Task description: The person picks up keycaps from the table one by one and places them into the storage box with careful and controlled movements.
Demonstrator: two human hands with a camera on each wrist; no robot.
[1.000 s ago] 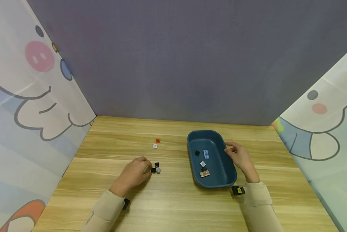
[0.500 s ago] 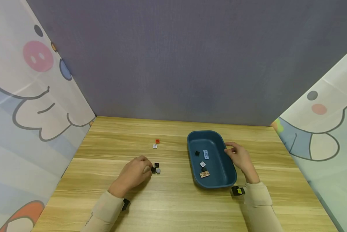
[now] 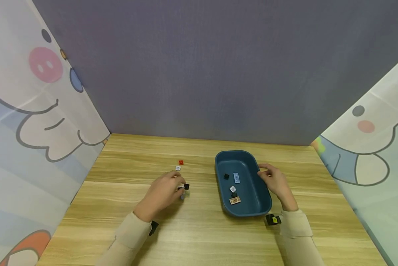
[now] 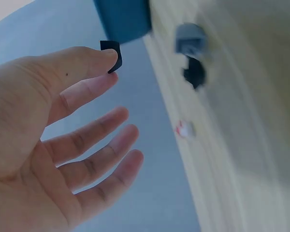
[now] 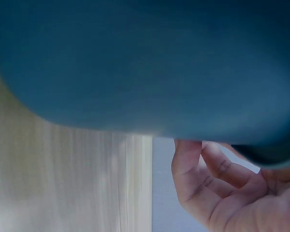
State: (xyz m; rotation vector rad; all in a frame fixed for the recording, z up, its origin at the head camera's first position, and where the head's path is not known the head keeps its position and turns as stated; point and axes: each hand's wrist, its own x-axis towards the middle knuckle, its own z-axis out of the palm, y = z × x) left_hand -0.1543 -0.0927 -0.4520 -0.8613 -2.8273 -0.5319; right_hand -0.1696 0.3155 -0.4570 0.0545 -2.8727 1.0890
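Note:
My left hand (image 3: 163, 191) pinches a small flat black tile (image 4: 111, 54) between thumb and index finger, a little above the table; its other fingers are spread and slightly bent. Below the hand, a small grey piece (image 4: 190, 39) and another black piece (image 4: 195, 73) sit close together, blurred in the left wrist view. My right hand (image 3: 276, 182) grips the right rim of a blue tray (image 3: 264, 201), fingers bent against its outer wall. Inside the tray lie a light blue printed tile (image 3: 236, 177), a tan printed tile (image 3: 234, 200), a white tile (image 3: 232, 189) and black pieces (image 3: 226, 176).
A red piece (image 3: 181, 162) and a white tile (image 3: 178, 168) lie beyond my left hand on the wooden table (image 3: 199, 236). A grey wall (image 3: 199, 74) rises behind it, with cartoon-printed cloth (image 3: 52, 122) at the sides.
My left hand has risen slightly and moved right, with a black tile now lifted in its fingertips. My right hand and the tray stay where they were.

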